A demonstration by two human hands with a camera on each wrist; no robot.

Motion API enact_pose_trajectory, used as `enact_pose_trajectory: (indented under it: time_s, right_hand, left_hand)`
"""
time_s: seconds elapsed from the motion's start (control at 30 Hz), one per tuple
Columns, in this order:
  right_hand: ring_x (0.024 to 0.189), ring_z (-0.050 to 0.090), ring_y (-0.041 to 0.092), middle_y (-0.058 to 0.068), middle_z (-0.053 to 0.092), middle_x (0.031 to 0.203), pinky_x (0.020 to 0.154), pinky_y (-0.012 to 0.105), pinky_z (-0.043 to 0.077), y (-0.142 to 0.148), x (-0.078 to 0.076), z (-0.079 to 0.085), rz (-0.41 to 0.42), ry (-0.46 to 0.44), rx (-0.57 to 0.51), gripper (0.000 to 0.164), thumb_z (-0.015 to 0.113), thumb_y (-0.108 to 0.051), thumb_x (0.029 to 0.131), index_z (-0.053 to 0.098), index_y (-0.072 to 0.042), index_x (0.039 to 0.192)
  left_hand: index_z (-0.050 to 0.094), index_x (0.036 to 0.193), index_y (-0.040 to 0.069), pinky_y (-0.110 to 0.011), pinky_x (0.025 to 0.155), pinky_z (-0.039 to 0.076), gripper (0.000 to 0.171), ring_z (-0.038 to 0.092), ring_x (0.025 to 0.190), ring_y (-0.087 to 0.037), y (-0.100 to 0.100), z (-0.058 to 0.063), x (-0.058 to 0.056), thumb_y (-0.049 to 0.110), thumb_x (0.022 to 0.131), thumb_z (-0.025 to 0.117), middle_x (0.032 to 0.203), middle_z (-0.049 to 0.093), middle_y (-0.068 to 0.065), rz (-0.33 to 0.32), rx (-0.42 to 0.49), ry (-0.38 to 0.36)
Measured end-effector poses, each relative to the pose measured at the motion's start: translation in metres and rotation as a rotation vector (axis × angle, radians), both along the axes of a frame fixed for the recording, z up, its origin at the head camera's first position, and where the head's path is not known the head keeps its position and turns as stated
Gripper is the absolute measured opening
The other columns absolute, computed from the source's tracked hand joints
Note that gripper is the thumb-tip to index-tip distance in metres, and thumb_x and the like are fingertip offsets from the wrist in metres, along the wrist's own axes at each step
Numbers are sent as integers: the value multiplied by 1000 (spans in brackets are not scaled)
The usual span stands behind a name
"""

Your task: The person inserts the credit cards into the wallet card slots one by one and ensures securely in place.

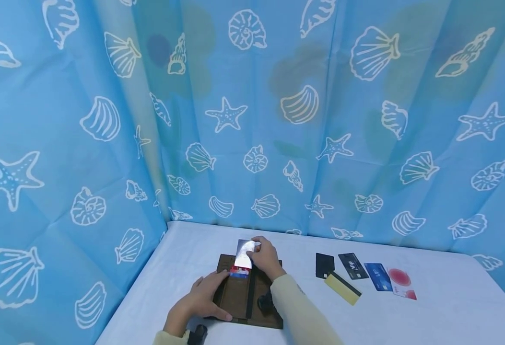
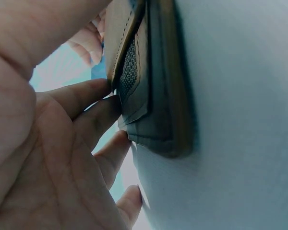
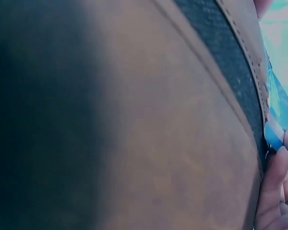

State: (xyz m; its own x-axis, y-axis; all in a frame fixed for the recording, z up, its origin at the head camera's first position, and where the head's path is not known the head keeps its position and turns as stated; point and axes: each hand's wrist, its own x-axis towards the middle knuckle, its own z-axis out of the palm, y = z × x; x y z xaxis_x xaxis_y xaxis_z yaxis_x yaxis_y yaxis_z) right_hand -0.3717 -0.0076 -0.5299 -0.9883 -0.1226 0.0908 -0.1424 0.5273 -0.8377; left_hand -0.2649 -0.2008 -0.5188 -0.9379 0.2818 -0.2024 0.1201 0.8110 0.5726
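Blue shell-print curtain (image 1: 269, 72), white table (image 1: 446, 292), brown wallet (image 1: 235, 298) lying near.
Head view: right hand (image 1: 266, 258) pinches a shiny card (image 1: 242, 256) at the wallet's far side; left hand (image 1: 204, 294), fingers apart, rests at its left; five cards (image 1: 378, 276) lie right. Left wrist: fingertips touch the wallet. Right wrist: fingers pinch the card.

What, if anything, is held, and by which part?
The right hand pinches the shiny card by its right edge; the left hand touches the brown wallet.
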Motion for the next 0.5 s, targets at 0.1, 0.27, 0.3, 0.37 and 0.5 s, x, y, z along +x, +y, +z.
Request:
enact_pose_trajectory:
  time_s: [0.1,0.27,0.3,0.37,0.5]
  right_hand:
    - [70,55,19,8,58,84,59,29,50,0,-1,0,-5,-13,-6,40,73,-15,89,59,-5,126]
    - [75,58,20,10,60,90,63,30,54,-2,-1,0,-13,-40,-34,39,73,-16,90,58,-5,124]
    - [75,58,20,10,60,91,63,30,55,-3,-1,0,-16,-41,-47,39,73,-16,90,58,-4,124]
    - [75,58,20,10,60,91,63,30,55,-2,-1,0,-16,-37,-58,38,73,-16,90,58,-4,122]
    - [69,55,19,8,57,83,59,29,50,0,0,2,35,-8,-6,36,71,-14,91,58,-4,123]
  left_hand:
    - [37,150,12,-72,117,13,106,30,146,-40,0,0,0,43,64,92,154,42,-14,3,4,-1]
    - [37,150,12,-73,116,14,106,30,146,-40,0,0,0,44,65,91,154,42,-14,-1,-4,-1]
    - [37,150,12,-73,116,14,106,30,146,-40,0,0,0,44,65,91,154,42,-14,-1,-4,3]
    - [37,150,12,-73,116,14,106,30,146,-40,-1,0,1,44,65,91,154,42,-14,-3,-10,11]
    - [37,150,13,-73,116,13,107,30,146,-40,0,0,1,44,64,92,154,43,-13,-4,-5,19]
